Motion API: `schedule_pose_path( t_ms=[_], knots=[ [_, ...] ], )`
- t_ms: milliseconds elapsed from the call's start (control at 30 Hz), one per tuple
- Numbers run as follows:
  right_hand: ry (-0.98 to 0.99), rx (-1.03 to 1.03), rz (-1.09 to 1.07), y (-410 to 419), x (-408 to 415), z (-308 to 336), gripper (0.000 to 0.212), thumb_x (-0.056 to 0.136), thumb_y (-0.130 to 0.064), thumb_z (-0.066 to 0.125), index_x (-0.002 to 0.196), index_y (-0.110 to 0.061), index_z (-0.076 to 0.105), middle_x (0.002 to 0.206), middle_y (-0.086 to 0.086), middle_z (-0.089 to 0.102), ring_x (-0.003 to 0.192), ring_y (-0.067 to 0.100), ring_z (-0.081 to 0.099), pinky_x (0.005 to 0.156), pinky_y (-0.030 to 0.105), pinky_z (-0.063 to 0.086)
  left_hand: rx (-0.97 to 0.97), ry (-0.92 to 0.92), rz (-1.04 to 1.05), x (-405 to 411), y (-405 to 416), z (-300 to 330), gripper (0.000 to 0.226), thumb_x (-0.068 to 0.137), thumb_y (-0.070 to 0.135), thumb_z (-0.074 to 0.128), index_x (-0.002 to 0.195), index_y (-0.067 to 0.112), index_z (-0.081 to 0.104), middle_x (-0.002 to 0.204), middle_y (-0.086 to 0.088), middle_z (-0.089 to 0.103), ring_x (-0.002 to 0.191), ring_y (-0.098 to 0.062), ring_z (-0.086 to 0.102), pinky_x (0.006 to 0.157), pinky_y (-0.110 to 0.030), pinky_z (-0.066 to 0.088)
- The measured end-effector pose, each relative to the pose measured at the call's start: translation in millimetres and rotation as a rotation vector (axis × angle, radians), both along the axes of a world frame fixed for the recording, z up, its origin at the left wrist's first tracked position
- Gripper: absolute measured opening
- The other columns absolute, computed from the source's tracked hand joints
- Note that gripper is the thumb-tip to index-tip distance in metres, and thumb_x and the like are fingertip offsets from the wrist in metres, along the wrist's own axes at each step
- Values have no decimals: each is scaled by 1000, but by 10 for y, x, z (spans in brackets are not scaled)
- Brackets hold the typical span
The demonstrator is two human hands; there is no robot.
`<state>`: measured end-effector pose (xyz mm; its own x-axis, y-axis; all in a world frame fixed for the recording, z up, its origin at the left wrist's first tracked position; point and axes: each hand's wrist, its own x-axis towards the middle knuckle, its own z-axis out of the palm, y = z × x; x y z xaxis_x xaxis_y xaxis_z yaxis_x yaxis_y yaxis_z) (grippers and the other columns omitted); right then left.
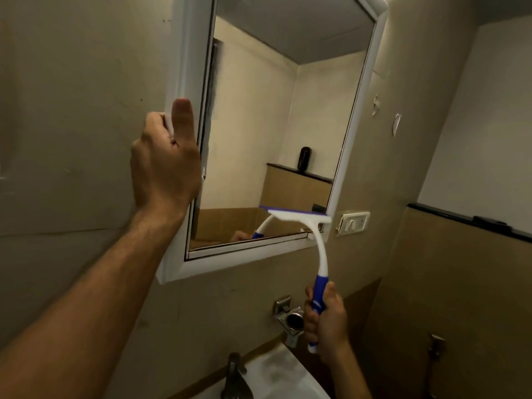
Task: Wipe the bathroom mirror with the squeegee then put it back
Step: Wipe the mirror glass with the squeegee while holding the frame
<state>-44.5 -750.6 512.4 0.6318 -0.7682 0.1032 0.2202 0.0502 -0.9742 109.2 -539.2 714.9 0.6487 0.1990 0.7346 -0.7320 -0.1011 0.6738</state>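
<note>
We are in a home bathroom | we see a framed wall mirror (276, 125) | sink (276, 375) | tap (234, 375) | tiled walls (446, 283)

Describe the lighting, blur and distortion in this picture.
Head view: dim, warm light, darkest on the wall right of the mirror; the wide lens bows the mirror's white frame and tilts the walls; the left hand on the frame and the right hand gripping the squeegee are slightly soft; a smeared streak runs down the glass near its left edge; no hard glare.
</note>
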Motion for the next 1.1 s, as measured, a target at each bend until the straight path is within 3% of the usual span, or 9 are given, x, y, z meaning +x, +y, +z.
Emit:
schedule_pose_path(
  t_ms=[133,300,500,600,867,1000,1100],
  knots=[
    [-62,-23,3,-17,76,277,55,98,-55,26,93,-9,55,51,-2,41,38,10,31,35,20,26,-6,-18,-21,22,2,-26,47,98,56,25,90,15,46,65,7,42,54,-4,40,45,-19,29],
    [-178,-84,49,-157,245,859,53,96,-60,27,88,-15,54,52,-4,41,38,10,32,35,21,27,-5,-23,-31,55,6,-27,49,97,59,24,91,16,46,66,8,42,55,-4,40,47,-23,28],
    [-53,-39,10,-56,113,-25,61,87,-63,31,97,-7,55,51,-2,44,38,10,33,35,19,29,-8,-22,-43,66,-3,-27,47,98,57,25,88,16,44,65,8,39,54,-4,37,46,-22,29],
    [23,-48,1,12,-36,-275,66,81,-63,34,100,-2,51,50,0,44,37,11,32,36,19,28,-10,-21,-44,60,2,-20,46,99,56,26,88,15,43,64,8,39,54,-3,36,41,-8,28],
    [-96,-134,72,0,85,600,54,94,-60,29,90,-11,52,51,-3,42,38,10,31,35,20,28,3,-10,-37,52,10,-17,42,99,54,26,79,21,42,65,9,39,54,-1,36,43,-3,31],
    [-62,-117,52,48,59,328,57,87,-63,32,88,-10,53,51,-2,41,39,11,31,35,20,27,-5,-9,-30,74,-1,-22,44,99,56,26,86,17,43,65,11,39,54,0,37,41,-8,27],
    [13,-55,35,156,-55,-114,63,82,-63,35,95,-4,52,52,0,43,39,11,32,36,20,28,-20,-17,-50,112,-10,-37,46,98,58,26,87,17,44,64,10,39,54,-3,38,48,-22,31]
  ],
)
